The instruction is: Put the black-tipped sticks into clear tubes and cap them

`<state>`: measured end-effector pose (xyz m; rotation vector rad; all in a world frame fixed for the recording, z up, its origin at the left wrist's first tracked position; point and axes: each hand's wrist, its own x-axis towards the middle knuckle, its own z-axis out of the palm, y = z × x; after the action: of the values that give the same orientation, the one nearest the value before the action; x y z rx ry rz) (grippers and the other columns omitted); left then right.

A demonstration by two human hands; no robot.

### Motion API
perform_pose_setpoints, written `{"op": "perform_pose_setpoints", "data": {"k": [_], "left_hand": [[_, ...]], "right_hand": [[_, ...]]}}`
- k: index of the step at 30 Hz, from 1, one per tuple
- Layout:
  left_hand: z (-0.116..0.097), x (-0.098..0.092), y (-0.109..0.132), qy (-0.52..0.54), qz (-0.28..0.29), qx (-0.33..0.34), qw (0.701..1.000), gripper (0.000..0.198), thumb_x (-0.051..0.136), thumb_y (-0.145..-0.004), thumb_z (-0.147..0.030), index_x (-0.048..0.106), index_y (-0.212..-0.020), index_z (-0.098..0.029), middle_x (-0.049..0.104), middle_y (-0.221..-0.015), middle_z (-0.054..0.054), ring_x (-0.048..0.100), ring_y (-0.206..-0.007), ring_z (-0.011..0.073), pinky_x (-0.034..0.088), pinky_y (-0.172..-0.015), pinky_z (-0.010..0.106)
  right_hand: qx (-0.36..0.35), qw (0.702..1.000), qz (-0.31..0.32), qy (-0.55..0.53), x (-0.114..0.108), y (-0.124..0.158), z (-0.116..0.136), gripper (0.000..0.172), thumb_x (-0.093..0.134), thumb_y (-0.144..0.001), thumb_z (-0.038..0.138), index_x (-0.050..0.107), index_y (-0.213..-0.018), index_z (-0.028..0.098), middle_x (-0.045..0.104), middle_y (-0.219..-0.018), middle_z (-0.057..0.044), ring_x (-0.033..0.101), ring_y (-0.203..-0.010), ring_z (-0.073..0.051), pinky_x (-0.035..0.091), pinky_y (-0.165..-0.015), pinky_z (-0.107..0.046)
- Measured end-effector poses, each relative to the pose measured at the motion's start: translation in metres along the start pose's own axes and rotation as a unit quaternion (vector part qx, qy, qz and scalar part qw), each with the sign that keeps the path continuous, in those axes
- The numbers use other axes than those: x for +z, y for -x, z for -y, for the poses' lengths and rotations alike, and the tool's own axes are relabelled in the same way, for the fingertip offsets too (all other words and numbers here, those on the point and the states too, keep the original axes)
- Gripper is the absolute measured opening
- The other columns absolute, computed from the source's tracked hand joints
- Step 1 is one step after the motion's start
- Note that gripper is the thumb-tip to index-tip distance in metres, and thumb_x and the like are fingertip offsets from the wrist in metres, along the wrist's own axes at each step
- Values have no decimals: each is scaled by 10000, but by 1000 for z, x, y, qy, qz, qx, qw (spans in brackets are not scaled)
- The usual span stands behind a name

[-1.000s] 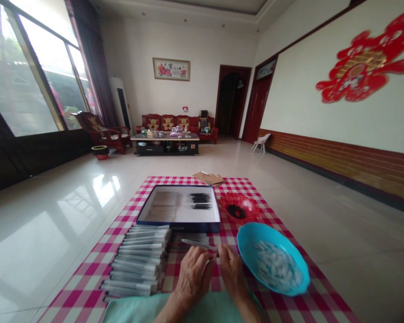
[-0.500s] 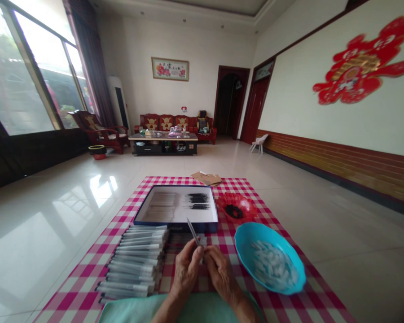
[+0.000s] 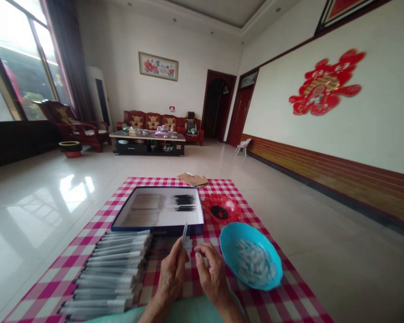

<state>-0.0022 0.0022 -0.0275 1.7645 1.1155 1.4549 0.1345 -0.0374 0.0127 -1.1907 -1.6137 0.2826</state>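
My left hand (image 3: 171,273) is closed round a thin clear pen barrel (image 3: 184,233) that points up and away from me. My right hand (image 3: 211,273) is beside it, fingers curled toward the barrel's lower end; what it pinches is too small to make out. Both hands hover over the red-and-white checked cloth (image 3: 276,305). To their left lies a stack of several clear pens (image 3: 114,269). To the right stands a blue bowl (image 3: 227,237) of small white caps.
A flat dark-edged box (image 3: 158,211) with pen parts lies beyond my hands. A red dish (image 3: 222,207) with dark bits sits next to it, and brown cardboard (image 3: 193,179) at the cloth's far edge. Glossy tiled floor surrounds the cloth; sofa and coffee table stand far back.
The barrel has swung from lying flat across my hands to pointing upward in my left hand. My view has turned to the right, so everything sits further left.
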Motion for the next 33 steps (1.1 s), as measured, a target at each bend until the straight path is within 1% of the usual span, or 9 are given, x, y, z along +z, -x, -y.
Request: {"op": "perform_pose_setpoints", "data": {"k": [5, 7, 9, 13, 19, 23, 27, 30, 33], "left_hand": [[0, 0, -2, -49, 8, 71, 996, 321, 453, -878, -314, 627, -1082, -140, 702, -789, 52, 659, -660, 149, 526, -621, 204], [-3, -2, -3, -63, 7, 90, 994, 281, 455, -875, -302, 639, -1031, -158, 711, -841, 65, 675, -719, 164, 535, -663, 216], [-6, -2, -3, -72, 13, 103, 992, 241, 456, -881, -284, 631, -1005, -174, 710, -837, 58, 675, -723, 163, 533, -679, 217], [-10, -2, -2, -87, 27, 126, 988, 191, 457, -894, -257, 606, -992, -188, 700, -791, 38, 663, -672, 145, 520, -647, 202], [-11, -3, -1, -93, 38, 134, 986, 184, 458, -901, -243, 596, -1002, -174, 696, -770, 39, 662, -658, 142, 511, -625, 191], [-11, -3, -1, -84, 50, 138, 986, 197, 456, -906, -236, 600, -1023, -169, 694, -793, 49, 664, -679, 144, 509, -632, 190], [-11, -1, 0, -76, 55, 143, 985, 216, 455, -905, -232, 612, -1041, -174, 702, -833, 60, 673, -722, 152, 513, -655, 192], [-12, -1, 1, -78, 60, 143, 985, 215, 449, -908, -228, 610, -1041, -173, 699, -841, 63, 668, -723, 150, 507, -659, 195], [-15, -2, 1, -77, 87, 132, 984, 205, 432, -919, -226, 597, -1032, -179, 674, -789, 46, 641, -672, 134, 488, -629, 190]], "right_hand": [[45, 981, 38, 187, -60, -21, -6, 172, 463, -856, 149, 625, -895, 193, 627, -895, -61, 603, -848, -173, 465, -769, -267], [87, 947, 74, 299, -89, -25, -20, 188, 478, -834, 130, 652, -872, 190, 641, -886, -68, 613, -834, -181, 462, -760, -271], [134, 895, 118, 409, -112, -25, -36, 193, 510, -807, 125, 680, -866, 194, 656, -883, -81, 625, -838, -200, 459, -750, -283], [162, 862, 137, 461, -131, -19, -59, 188, 590, -713, 95, 712, -809, 203, 674, -848, -103, 639, -797, -239, 444, -679, -305], [144, 872, 128, 450, -131, -14, -66, 155, 566, -739, 125, 694, -787, 199, 672, -842, -107, 632, -806, -249, 432, -704, -324], [136, 903, 94, 397, -124, -19, -59, 213, 438, -865, 213, 631, -948, 176, 676, -919, -103, 640, -857, -226, 464, -734, -314], [151, 979, 21, 133, -97, -21, -32, 250, 423, -902, 363, 587, -997, 200, 677, -881, -60, 645, -800, -198, 496, -697, -287], [186, 982, 16, -34, -70, -20, -8, 317, 460, -885, 439, 609, -1023, 196, 647, -817, -33, 608, -705, -167, 486, -628, -256], [227, 967, 12, -116, -53, -17, 4, 366, 457, -883, 468, 622, -1039, 182, 572, -677, 3, 546, -628, -144, 451, -586, -236]]}}
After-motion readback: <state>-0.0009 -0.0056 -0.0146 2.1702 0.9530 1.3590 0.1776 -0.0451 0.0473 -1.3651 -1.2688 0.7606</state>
